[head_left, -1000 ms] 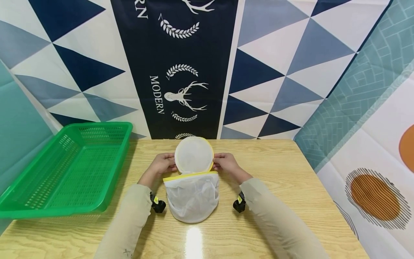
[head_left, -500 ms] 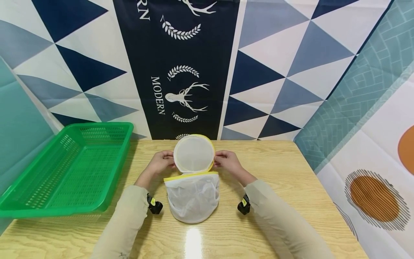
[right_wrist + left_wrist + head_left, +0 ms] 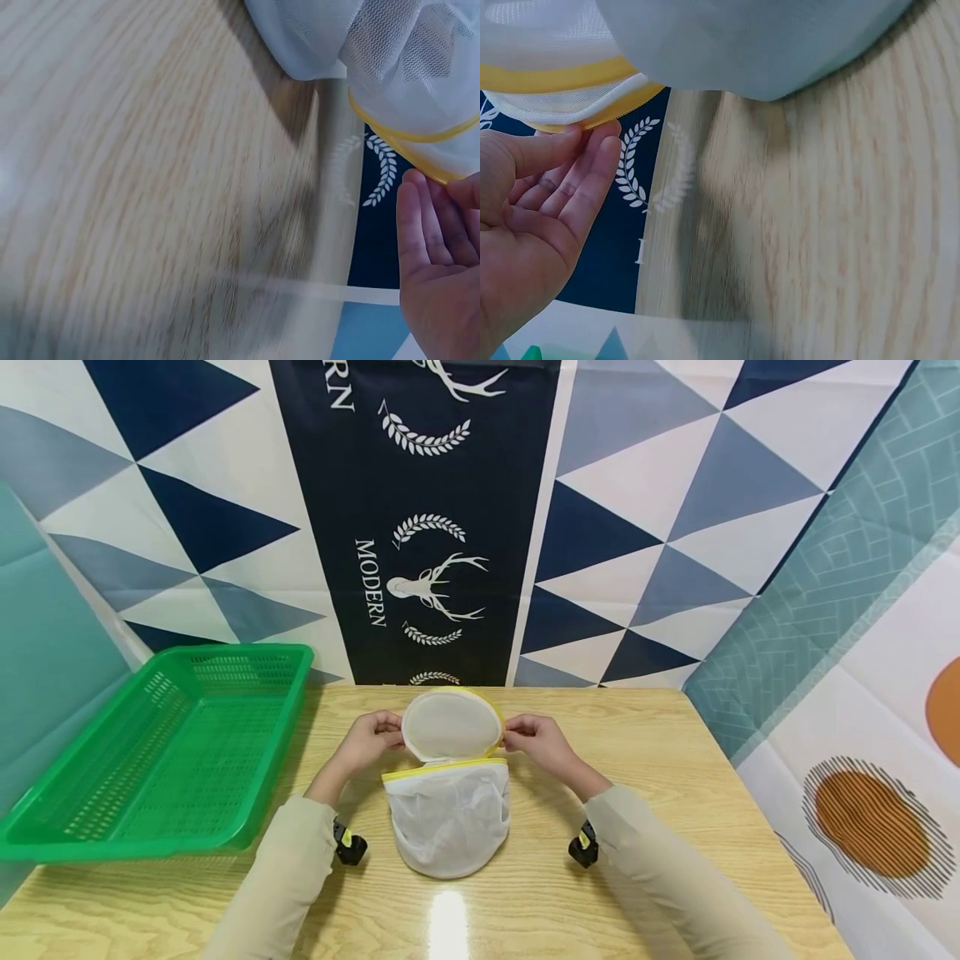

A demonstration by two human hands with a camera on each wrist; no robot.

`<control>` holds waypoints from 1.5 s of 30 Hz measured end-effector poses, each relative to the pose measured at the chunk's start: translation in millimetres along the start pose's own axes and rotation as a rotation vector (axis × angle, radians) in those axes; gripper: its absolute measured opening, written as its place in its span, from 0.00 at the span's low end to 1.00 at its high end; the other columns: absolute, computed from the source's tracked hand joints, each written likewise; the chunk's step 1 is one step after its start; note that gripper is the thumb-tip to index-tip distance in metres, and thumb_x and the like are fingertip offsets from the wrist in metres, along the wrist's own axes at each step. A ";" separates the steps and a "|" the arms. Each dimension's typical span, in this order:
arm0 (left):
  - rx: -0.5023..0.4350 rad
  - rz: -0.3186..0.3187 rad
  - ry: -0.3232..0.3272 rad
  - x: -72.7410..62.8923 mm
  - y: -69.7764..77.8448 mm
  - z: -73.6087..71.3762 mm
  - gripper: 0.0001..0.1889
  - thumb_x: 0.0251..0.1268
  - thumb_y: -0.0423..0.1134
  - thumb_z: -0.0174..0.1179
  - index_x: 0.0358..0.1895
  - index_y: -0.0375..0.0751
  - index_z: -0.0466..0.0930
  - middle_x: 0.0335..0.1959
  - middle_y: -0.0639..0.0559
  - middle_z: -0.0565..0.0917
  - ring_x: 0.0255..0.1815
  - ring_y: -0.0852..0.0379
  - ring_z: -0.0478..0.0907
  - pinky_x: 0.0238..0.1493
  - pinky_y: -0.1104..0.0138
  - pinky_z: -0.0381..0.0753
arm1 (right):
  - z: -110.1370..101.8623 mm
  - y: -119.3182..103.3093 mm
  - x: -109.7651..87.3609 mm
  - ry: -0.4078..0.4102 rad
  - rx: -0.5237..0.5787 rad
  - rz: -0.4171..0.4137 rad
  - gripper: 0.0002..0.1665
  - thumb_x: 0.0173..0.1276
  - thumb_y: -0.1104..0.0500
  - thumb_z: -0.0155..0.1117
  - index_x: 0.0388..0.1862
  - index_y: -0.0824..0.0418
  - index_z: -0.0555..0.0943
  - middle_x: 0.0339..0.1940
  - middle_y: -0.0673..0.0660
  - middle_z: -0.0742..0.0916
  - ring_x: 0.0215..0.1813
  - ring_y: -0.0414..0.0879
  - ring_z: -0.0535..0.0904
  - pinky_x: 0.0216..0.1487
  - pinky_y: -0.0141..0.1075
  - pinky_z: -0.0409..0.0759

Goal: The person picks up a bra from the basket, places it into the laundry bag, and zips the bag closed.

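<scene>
Left hand (image 3: 369, 741), right hand (image 3: 542, 742) pinched lid (image 3: 452, 725) at opposite edges; long axis ran hand to hand, bag (image 3: 450, 825) on near side.

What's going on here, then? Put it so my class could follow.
A person is holding open the round lid of a white mesh bag. The left hand and right hand pinch its edge from opposite sides. The rest of the bag lies on the wooden table, nearer the person. A green basket sits off to the left.
</scene>
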State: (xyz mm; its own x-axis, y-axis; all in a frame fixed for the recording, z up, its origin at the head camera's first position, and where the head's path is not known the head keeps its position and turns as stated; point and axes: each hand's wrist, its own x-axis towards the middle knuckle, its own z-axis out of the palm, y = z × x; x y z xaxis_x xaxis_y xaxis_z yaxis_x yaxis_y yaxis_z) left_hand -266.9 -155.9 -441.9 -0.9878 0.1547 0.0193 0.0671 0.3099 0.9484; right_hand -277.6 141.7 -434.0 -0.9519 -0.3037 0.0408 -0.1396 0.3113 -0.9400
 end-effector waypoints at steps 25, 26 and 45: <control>0.115 0.056 0.010 -26.0 -8.7 -2.7 0.05 0.62 0.27 0.57 0.39 0.30 0.80 0.36 0.40 0.83 0.37 0.53 0.82 0.42 0.59 0.83 | 0.0 -4.5 -13.6 -0.064 -0.170 -0.054 0.10 0.64 0.64 0.62 0.42 0.68 0.83 0.40 0.63 0.86 0.38 0.41 0.82 0.41 0.33 0.82; 0.115 0.045 0.009 -27.1 -8.6 -2.5 0.05 0.63 0.27 0.57 0.39 0.30 0.80 0.37 0.41 0.83 0.37 0.53 0.81 0.42 0.60 0.83 | -0.1 -4.5 -13.9 -0.066 -0.171 -0.055 0.10 0.64 0.64 0.62 0.42 0.68 0.83 0.40 0.63 0.86 0.38 0.41 0.82 0.41 0.31 0.82; 0.137 0.053 0.007 -35.4 -10.9 -0.6 0.04 0.62 0.30 0.58 0.38 0.34 0.81 0.35 0.44 0.84 0.34 0.60 0.82 0.38 0.68 0.82 | 0.2 -26.9 -27.7 -0.078 -0.187 -0.047 0.11 0.65 0.66 0.60 0.44 0.72 0.82 0.42 0.66 0.86 0.39 0.43 0.82 0.40 0.29 0.81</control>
State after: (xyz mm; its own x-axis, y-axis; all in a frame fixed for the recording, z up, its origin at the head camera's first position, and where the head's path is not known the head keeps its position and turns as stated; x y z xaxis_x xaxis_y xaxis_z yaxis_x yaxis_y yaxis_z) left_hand -232.7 -165.3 -452.7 -0.9832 0.1678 0.0714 0.1377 0.4266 0.8939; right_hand -247.4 141.5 -409.9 -0.9200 -0.3887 0.0498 -0.2385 0.4545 -0.8582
